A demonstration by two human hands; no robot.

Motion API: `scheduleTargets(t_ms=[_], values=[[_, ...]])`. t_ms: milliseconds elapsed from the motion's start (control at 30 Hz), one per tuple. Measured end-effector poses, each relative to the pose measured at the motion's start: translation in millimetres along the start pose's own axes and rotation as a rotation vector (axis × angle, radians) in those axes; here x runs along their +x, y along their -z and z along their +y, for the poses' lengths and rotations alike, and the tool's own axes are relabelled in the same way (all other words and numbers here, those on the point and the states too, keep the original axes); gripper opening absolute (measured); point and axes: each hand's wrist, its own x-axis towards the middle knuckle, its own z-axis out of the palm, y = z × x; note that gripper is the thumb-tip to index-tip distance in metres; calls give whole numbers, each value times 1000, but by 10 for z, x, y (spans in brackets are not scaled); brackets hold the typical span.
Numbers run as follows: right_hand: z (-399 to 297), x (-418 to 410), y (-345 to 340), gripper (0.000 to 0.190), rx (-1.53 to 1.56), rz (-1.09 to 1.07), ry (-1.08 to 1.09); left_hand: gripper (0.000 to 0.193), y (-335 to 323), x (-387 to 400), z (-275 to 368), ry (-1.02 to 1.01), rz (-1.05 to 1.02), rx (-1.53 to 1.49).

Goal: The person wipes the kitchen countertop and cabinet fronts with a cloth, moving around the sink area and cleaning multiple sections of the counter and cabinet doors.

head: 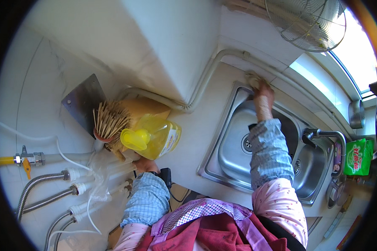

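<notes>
My right hand (264, 94) presses a bunched cloth (254, 79) on the counter at the far rim of the double stainless-steel sink (232, 147); its fingers are partly hidden. My forearm crosses over the large basin. On the left, my left hand (147, 165) is low at the counter's edge, just below a yellow pump bottle of liquid soap (158, 136). The bottle covers part of that hand, so its fingers cannot be made out. Beside the bottle stands a holder with many thin wooden sticks (111, 120).
A metal sheet (86, 102) leans behind the sticks. Pipes and braided hoses (44, 185) run along the left wall. The faucet (328, 133) and a green packet (358, 157) are at the right. A wire-guarded fan (308, 25) is at top right. A white pipe (279, 75) follows the wall.
</notes>
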Motion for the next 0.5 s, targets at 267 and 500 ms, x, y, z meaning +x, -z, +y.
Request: scheduleTargets(t_ms=[267,500], values=[[-987,166,-186,31,469,-128,240,75,21,-209,143,10,109,-447],[-1301,-537,72,26,215,14,723,69,-305,243,-172,-118,199,-493]])
